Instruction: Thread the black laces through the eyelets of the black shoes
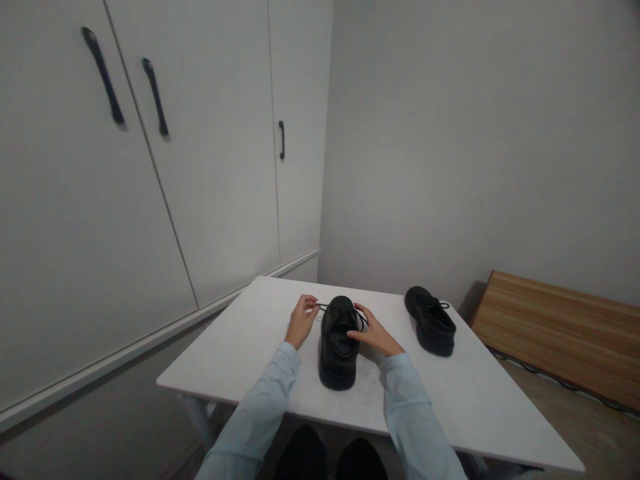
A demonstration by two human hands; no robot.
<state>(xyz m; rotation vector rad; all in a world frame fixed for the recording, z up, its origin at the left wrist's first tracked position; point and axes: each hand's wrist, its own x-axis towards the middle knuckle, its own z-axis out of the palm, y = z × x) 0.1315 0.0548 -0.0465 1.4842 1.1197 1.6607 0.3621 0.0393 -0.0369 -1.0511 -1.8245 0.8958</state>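
Observation:
A black lace-up shoe (339, 363) stands on the white table in front of me, its heel toward me and its toe pointing away. My left hand (301, 320) is at the shoe's left, thumb and fingers pinched on a black shoelace (323, 305) that runs taut from the front of the shoe. On the other side, my right hand (371, 331) grips the shoe's upper, with the thumb at the opening and the fingers around the right side. A loop of lace shows beside those fingers.
A second black shoe (431, 321) lies at the table's (240, 340) right rear, its lace tied. White cupboards (220, 167) with black handles line the left, and a grey wall stands behind. A wooden board (560, 333) leans at the right.

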